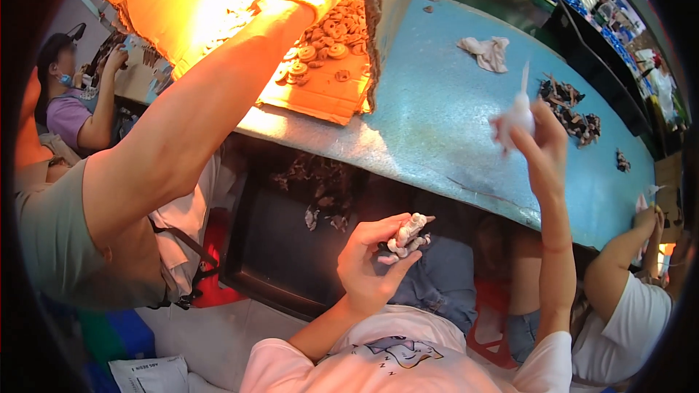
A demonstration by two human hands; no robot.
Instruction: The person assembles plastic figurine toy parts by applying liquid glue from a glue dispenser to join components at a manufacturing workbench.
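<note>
At the lower middle of the frame, the person's white T-shirt (408, 346) shows a printed cartoon animal. Just above it is the left hand (364, 266); its thumb and fingers are clamped on a small white-and-dark figurine (408, 236), which is therefore at the centre of the frame, slightly below the middle. Left of this hand lies a black tray (273, 251), and dark and pale small pieces (328, 193) are at its upper part.

At the right of the centre, the right hand (545, 142) is raised over the blue tabletop (429, 87). Its fingers are closed around a white squeeze bottle (521, 113), whose thin nozzle points upward; the bottle does not touch the figurine.

Beyond, a crumpled white cloth (486, 53) lies on the tabletop, and near the right edge there are heaps of small dark pieces (579, 125). In the upper left, a co-worker's bare arm (196, 102) reaches into a brightly lit cardboard box (313, 102), which holds many ring-like pieces (333, 33). Farther at the left, another person in purple (69, 118) holds up one hand.
</note>
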